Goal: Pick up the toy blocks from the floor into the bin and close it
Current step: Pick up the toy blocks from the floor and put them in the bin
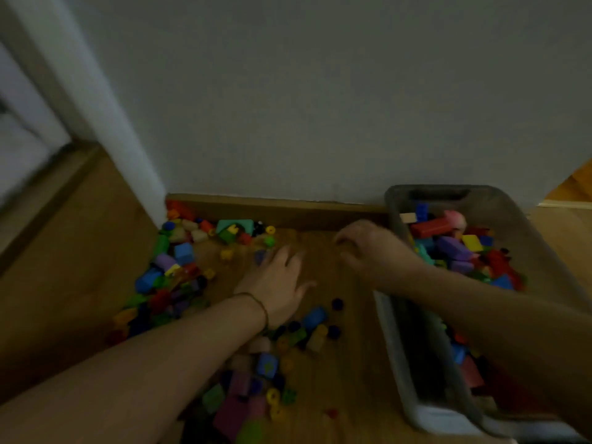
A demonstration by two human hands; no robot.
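plastic blocks (pixel 184 253) around left hand (pixel 278 280) (fingers spread) | right hand (pixel 362 246) beside bin (pixel 392 200), grip unclear

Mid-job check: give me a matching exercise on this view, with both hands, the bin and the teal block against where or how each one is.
Things:
1. left hand
2. right hand
3. bin
4. teal block

States:
A. lies by the skirting board
B. no lid on, partly filled with blocks
C. fingers spread over the floor
D. fingers curled, just beside the bin's rim

Pairs: 1-C, 2-D, 3-B, 4-A
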